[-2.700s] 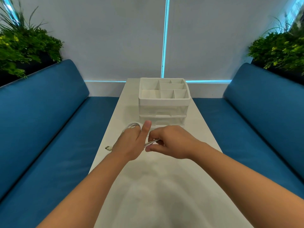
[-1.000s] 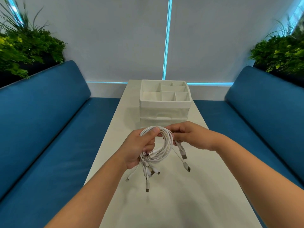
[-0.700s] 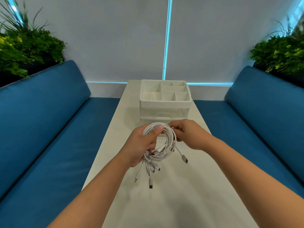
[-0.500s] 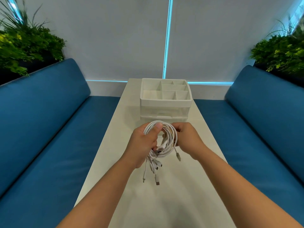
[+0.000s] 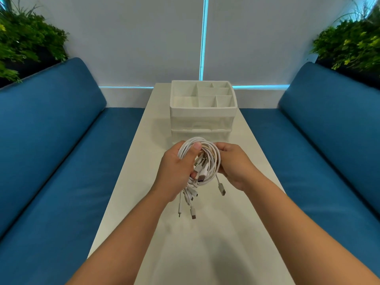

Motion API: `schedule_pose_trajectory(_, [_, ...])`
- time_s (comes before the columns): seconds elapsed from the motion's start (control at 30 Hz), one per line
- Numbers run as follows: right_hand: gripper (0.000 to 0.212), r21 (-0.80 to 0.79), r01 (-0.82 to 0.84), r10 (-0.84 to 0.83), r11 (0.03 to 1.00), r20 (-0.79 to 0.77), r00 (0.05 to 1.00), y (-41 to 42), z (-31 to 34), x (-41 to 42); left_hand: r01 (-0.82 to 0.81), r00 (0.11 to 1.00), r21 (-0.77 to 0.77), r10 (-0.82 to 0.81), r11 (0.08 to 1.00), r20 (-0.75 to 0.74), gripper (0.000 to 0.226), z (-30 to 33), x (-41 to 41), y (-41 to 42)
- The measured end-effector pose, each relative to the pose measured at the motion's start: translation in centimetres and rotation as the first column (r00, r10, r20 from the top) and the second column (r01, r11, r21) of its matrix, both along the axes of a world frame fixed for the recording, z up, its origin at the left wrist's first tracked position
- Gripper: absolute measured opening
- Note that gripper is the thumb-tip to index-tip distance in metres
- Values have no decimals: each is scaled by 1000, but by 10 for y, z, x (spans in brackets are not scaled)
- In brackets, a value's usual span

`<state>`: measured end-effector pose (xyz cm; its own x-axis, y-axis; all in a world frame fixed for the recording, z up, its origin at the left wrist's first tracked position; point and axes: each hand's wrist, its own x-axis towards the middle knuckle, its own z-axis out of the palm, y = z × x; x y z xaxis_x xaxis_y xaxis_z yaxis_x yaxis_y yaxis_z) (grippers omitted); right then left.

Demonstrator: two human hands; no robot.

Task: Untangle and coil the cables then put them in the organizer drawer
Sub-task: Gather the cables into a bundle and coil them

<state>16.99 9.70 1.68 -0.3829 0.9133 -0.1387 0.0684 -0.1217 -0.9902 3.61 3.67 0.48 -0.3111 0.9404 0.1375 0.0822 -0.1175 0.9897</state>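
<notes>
A bundle of white cables (image 5: 207, 159) is looped into a rough coil and held above the white table (image 5: 205, 233). My left hand (image 5: 176, 171) grips the coil's left side, thumb over the top strands. My right hand (image 5: 236, 165) holds the coil's right side with curled fingers. Several plug ends (image 5: 190, 204) dangle below the coil. The white organizer (image 5: 202, 112) stands just beyond, with an open divided tray on top and two clear drawers below, both pushed in.
Blue upholstered benches (image 5: 51, 151) run along both sides of the narrow table. Green plants (image 5: 24, 40) sit behind the backrests at left and right. A white wall with a lit blue strip closes the far end.
The cables were lifted off the table into both hands. Over the last second my hands drew closer together around the coil, and the dangling ends swung inward.
</notes>
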Motion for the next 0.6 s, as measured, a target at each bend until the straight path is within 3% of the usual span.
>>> schedule_pose_trajectory(0.27, [15, -60, 124, -130, 990, -108, 986, -9, -4, 0, -59, 982, 12, 60, 998, -177, 20, -8, 2, 4])
schedule_pose_trajectory(0.43, [17, -123, 87, -105, 989, -149, 983, -8, -6, 1, -75, 956, -22, 66, 997, -287, 26, -10, -1, 9])
schedule_pose_trajectory(0.6, [23, -223, 4, -61, 975, -248, 967, -3, -7, 1, -29, 983, -70, 16, 997, -181, 24, -15, -7, 9])
